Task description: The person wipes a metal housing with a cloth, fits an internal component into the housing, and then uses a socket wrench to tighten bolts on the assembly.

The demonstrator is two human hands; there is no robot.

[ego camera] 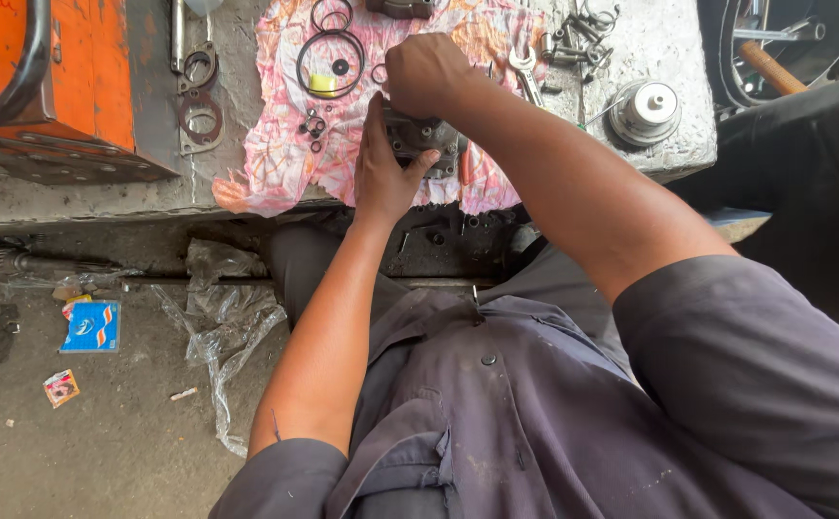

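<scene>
A dark grey metal pump body rests on a pink patterned cloth spread over a concrete bench. My left hand grips the part from its left side, thumb against the front. My right hand is closed over the top of the same part, fingers curled down; what is under them is hidden. Black rubber O-rings and small seals lie on the cloth to the left of my hands.
An orange metal machine housing stands at the left with gaskets beside it. A wrench, loose bolts and a round silver flanged part lie on the right. Plastic wrap and litter cover the floor.
</scene>
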